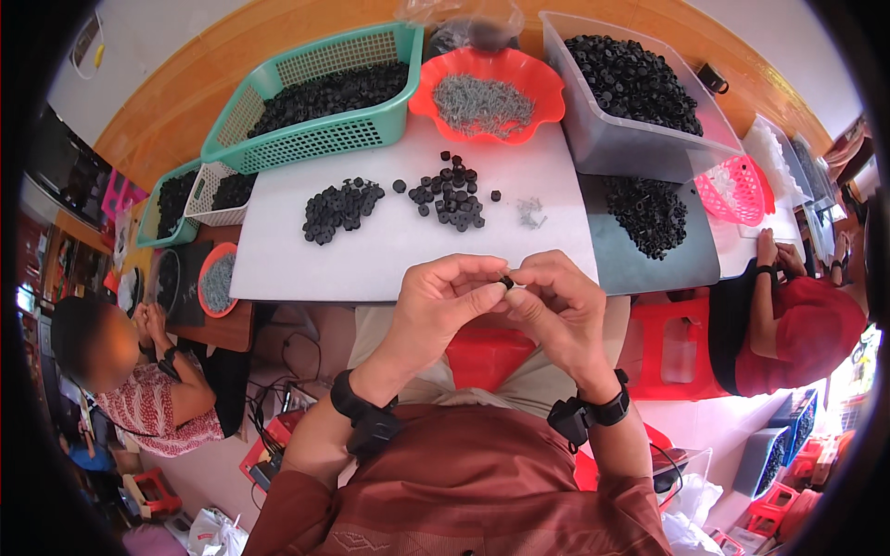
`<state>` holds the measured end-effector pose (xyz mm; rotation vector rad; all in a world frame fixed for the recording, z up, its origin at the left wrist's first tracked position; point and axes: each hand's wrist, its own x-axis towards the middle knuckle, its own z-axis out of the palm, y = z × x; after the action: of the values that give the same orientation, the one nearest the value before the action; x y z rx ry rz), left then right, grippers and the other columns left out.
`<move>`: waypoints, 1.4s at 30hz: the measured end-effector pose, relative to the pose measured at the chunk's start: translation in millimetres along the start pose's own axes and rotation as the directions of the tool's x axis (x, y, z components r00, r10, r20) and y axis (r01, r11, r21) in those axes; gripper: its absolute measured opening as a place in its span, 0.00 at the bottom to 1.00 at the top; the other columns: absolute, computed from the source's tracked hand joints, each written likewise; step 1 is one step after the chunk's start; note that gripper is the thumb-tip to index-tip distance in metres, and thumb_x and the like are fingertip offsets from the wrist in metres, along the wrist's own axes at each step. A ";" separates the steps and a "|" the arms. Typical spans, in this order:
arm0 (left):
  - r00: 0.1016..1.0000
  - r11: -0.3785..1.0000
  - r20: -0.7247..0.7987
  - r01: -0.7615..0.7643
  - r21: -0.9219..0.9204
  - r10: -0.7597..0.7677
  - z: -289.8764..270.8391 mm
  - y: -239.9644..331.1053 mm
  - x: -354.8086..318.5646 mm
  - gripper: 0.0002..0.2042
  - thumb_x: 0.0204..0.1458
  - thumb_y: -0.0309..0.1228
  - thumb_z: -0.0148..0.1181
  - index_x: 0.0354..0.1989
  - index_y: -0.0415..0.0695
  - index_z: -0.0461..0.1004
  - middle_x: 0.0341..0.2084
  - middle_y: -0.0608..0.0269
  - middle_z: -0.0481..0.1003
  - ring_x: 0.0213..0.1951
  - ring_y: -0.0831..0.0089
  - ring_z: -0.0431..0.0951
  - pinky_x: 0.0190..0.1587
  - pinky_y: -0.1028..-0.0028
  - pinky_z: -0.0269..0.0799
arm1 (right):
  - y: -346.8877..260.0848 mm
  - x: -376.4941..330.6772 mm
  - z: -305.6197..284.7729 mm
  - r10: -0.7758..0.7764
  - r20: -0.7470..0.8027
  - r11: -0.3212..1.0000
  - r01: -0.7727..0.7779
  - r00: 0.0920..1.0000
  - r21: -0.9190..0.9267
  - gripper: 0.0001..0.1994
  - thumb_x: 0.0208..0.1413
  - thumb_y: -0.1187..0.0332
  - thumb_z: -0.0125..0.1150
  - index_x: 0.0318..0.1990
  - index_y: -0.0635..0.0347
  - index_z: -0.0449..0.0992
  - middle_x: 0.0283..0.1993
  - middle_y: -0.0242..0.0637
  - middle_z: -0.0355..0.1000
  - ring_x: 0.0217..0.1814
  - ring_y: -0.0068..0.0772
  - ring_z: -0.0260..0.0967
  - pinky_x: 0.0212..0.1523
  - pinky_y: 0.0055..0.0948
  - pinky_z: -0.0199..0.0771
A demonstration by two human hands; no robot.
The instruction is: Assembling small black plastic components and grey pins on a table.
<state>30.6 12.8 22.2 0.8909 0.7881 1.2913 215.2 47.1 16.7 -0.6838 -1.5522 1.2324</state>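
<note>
In front of me, just off the table's near edge, both my hands meet with fingertips pinched together. Between the thumb and fingers of my left hand [451, 295] is a small round black part [506, 281]. My right hand [562, 301] closes on the same part from the other side; its fingers partly hide it. Beyond them on the white work surface [389, 255] lie a pile of flat black parts [341, 209], a pile of taller round black parts [454, 195] and a few small thin metal pieces [531, 213].
Along the back stand a green basket [315, 136] of black parts, a red scalloped bowl [489, 137] of thin metal pieces and a clear bin [640, 153] of black parts. More black parts [646, 218] lie right. People sit at the left [167, 389] and right [797, 324].
</note>
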 end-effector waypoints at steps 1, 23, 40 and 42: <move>1.000 1.000 0.002 -0.001 0.002 0.001 0.7 0.6 -0.4 0.13 0.60 0.19 0.61 0.53 0.34 0.77 0.46 0.56 0.80 0.47 0.71 0.82 0.53 0.69 0.82 | 0.4 -0.6 0.9 -0.022 -0.021 0.999 0.021 1.000 -0.035 0.09 0.57 0.80 0.68 0.45 0.64 0.81 0.42 0.36 0.74 0.32 0.18 0.72 0.31 0.19 0.72; 0.977 0.875 0.006 0.194 -0.443 -0.213 10.9 -5.6 -5.5 0.09 0.64 0.26 0.59 0.51 0.44 0.77 0.45 0.64 0.80 0.48 0.73 0.81 0.57 0.67 0.78 | -0.1 -3.3 5.4 -0.290 -0.070 0.882 0.239 0.954 -0.406 0.14 0.51 0.79 0.73 0.46 0.61 0.82 0.39 0.37 0.72 0.33 0.27 0.70 0.32 0.24 0.72; 0.976 0.886 -0.024 0.184 -0.426 -0.214 12.9 -8.1 -6.6 0.09 0.64 0.27 0.61 0.50 0.45 0.77 0.45 0.65 0.79 0.47 0.74 0.80 0.56 0.68 0.77 | -0.7 -4.4 7.7 -0.384 0.025 0.723 0.318 0.923 -0.614 0.16 0.53 0.79 0.68 0.50 0.58 0.77 0.41 0.42 0.71 0.32 0.41 0.74 0.28 0.35 0.76; 0.976 0.893 -0.028 0.184 -0.410 -0.214 12.7 -8.7 -6.1 0.09 0.64 0.27 0.61 0.51 0.44 0.77 0.45 0.64 0.79 0.46 0.74 0.81 0.54 0.69 0.78 | 3.1 -5.1 7.9 -0.393 0.022 0.719 0.322 0.919 -0.615 0.16 0.54 0.79 0.68 0.50 0.58 0.77 0.42 0.42 0.70 0.32 0.41 0.74 0.28 0.35 0.76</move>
<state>44.9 4.8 20.3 0.4193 0.6164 1.2474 209.2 40.7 12.1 -0.7865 -1.8931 0.3709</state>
